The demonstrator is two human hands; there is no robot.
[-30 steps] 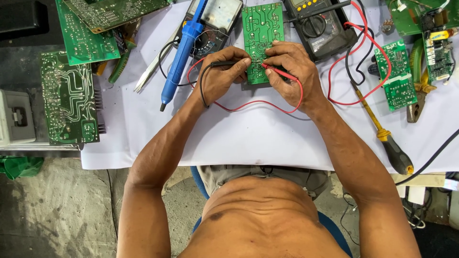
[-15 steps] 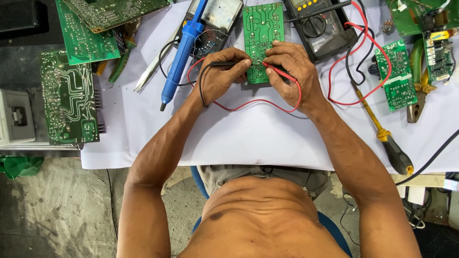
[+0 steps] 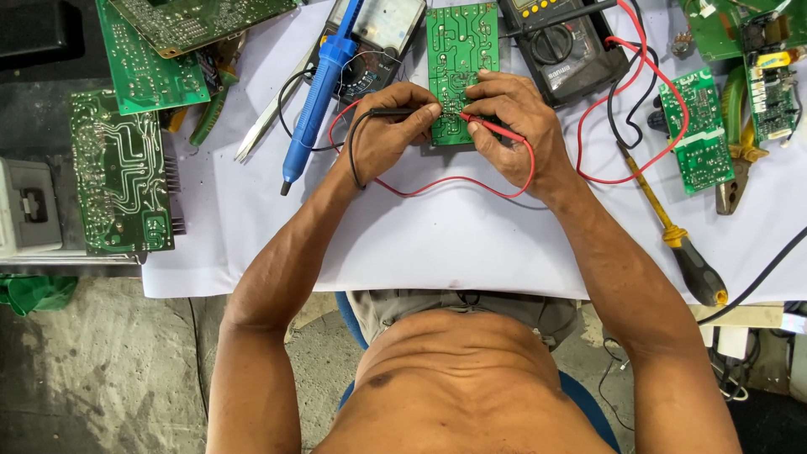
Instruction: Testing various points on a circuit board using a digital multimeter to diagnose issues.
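On the white sheet (image 3: 471,244), a green circuit board (image 3: 461,50) lay between both hands. The left hand (image 3: 391,134) pinched a black test probe (image 3: 395,112) against the board's lower part; the right hand (image 3: 513,126) gripped a red test probe (image 3: 481,126) there. A black multimeter (image 3: 559,50) sat just right of the board, a blue desoldering pump (image 3: 319,92) to its left.

We see a white sheet (image 3: 437,244) covering the worktop below the hands, its edge falling short of a dark bench surface (image 3: 42,92) far off to their left. Beneath that lies a rough grey concrete floor (image 3: 92,378), stained and scuffed. Daylight seems soft and even, though we cannot tell its source.
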